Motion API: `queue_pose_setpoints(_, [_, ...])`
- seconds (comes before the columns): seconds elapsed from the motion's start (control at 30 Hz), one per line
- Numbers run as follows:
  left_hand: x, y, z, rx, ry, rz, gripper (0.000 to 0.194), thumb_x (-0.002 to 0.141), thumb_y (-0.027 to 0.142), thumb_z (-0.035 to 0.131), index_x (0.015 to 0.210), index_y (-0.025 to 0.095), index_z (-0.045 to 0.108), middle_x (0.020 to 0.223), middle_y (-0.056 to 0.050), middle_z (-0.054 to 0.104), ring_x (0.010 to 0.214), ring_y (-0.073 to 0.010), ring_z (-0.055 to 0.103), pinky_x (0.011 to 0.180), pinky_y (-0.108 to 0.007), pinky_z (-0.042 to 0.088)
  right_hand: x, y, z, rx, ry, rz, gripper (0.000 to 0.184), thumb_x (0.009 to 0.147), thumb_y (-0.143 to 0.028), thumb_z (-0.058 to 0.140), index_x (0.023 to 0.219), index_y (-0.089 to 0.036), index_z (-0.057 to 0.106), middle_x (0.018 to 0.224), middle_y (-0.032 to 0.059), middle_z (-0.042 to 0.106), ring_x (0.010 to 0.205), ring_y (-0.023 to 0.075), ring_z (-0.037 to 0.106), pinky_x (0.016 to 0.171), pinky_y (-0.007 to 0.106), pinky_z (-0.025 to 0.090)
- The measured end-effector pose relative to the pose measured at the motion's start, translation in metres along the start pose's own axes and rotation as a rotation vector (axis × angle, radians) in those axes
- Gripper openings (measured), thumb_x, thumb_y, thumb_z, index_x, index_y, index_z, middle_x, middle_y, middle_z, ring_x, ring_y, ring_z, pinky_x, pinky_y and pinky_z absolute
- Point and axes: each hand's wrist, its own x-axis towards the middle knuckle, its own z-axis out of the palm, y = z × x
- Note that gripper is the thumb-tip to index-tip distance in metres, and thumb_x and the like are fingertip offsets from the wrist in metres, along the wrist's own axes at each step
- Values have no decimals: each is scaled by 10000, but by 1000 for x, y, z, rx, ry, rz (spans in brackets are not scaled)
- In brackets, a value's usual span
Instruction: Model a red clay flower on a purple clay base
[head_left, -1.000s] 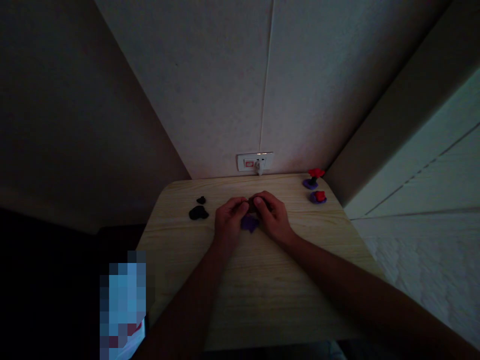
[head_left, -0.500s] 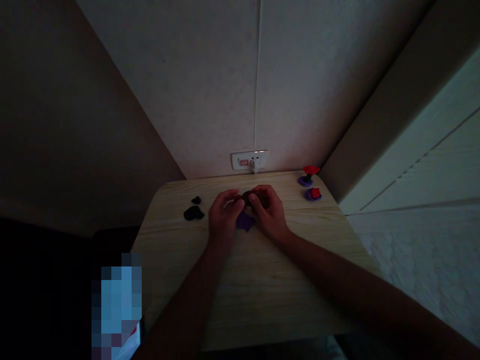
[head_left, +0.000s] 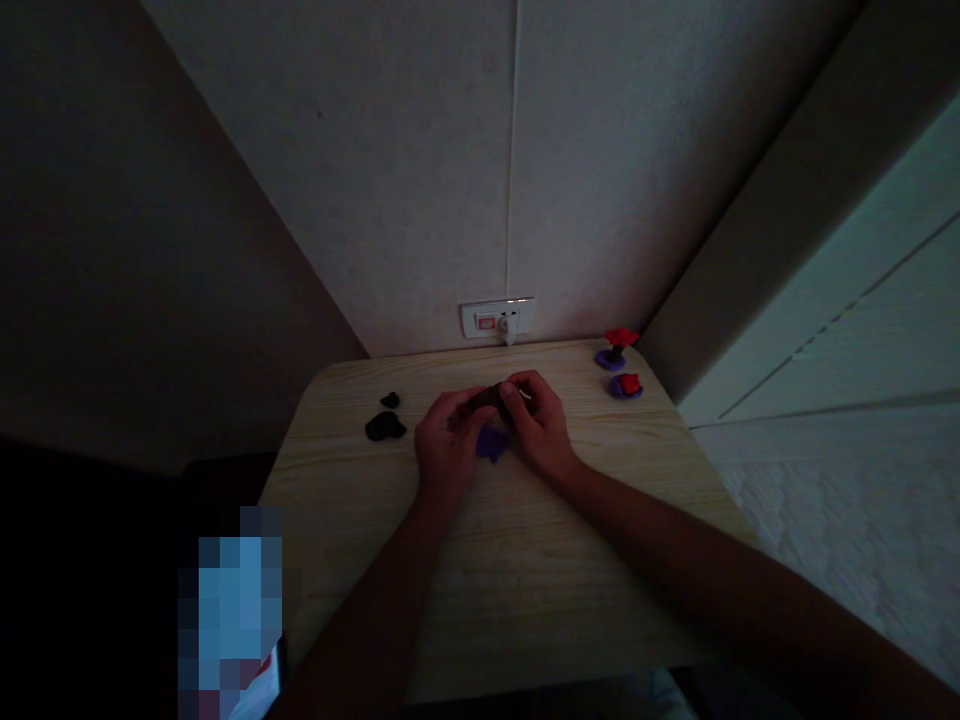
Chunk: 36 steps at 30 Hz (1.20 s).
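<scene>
Near the back middle of the table, my left hand and my right hand both have their fingers closed on a dark brown lump of modelling clay. The lump stretches between the two hands, and the fingers hide part of it. A purple piece of clay lies flat on the table just below and between the hands. To the left of my left hand lie a larger black piece of clay and a smaller black piece.
At the table's back right corner stands a red clay flower on a dark stem and purple base. A red and purple clay piece sits before it. Behind is a wall socket with a plug. A blurred bluish patch is lower left.
The brown clay has turned and now reaches further towards my left hand. Fingers of both hands have shifted slightly around it. Pieces on the table lie as before.
</scene>
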Motion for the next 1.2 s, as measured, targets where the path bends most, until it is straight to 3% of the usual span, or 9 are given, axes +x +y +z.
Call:
queue_pose_setpoints(0.27, [1,2,-1,-25,-24,-89,217,770,300,803,919,147,766,705,-28,737,628,-144,674,633,-256,551,0,4,0,-20,-34,-20,322,954,-531,596,870,-226,539,663,-45,496,578,123,443,527,256,358])
queue_pose_setpoints(0.6, [0,1,5,-112,-49,-97,336,717,369,860,941,170,709,919,-66,772,798,-191,739,748,-323,595,1,-1,0,-11,-10,-32,321,952,-523,602,863,-218,557,691,-36,543,614,129,489,564,263,394])
queue_pose_setpoints(1.0, [0,3,4,-106,-19,-165,321,710,368,856,893,154,701,808,-47,749,697,-176,718,680,-305,585,-4,-4,-1,-37,-16,-75,261,941,-470,646,918,-222,567,764,-16,622,675,139,576,618,264,453])
queue_pose_setpoints(1.2, [0,1,2,-172,-29,-205,305,685,338,865,874,155,710,794,-41,758,694,-167,721,669,-277,582,-6,-6,-1,-45,-20,-44,265,928,-471,667,951,-226,568,753,-23,589,637,133,536,577,257,435])
